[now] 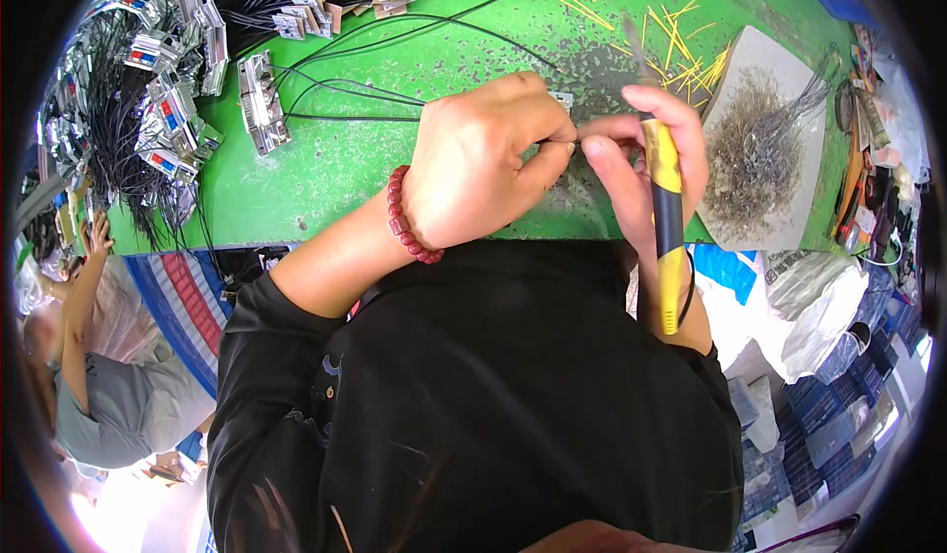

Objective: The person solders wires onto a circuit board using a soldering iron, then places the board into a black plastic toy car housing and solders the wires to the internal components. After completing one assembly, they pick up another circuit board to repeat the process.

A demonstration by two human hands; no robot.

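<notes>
My left hand (pixel 488 153), a bead bracelet on its wrist, is closed with its fingertips pinched on a thin black wire. Black wires (pixel 365 117) run leftward from that hand to a silver metal connector part (pixel 261 104) lying on the bench. In my right hand (pixel 631 173) is a soldering iron (pixel 668 208) with a yellow and black handle, its metal tip pointing away from me. The right thumb and index finger meet close beside the left fingertips. What lies exactly between the fingertips is too small to tell. A small pale piece (pixel 562 101) shows just behind the left fingers.
Thin yellow tubes (pixel 681 45) lie scattered at the far right of the green bench (pixel 326 183). A pale board (pixel 735 222) covered in grey residue is to the right. Bundles of wired metal parts (pixel 163 109) fill the far left. Another person (pixel 118 395) is at left.
</notes>
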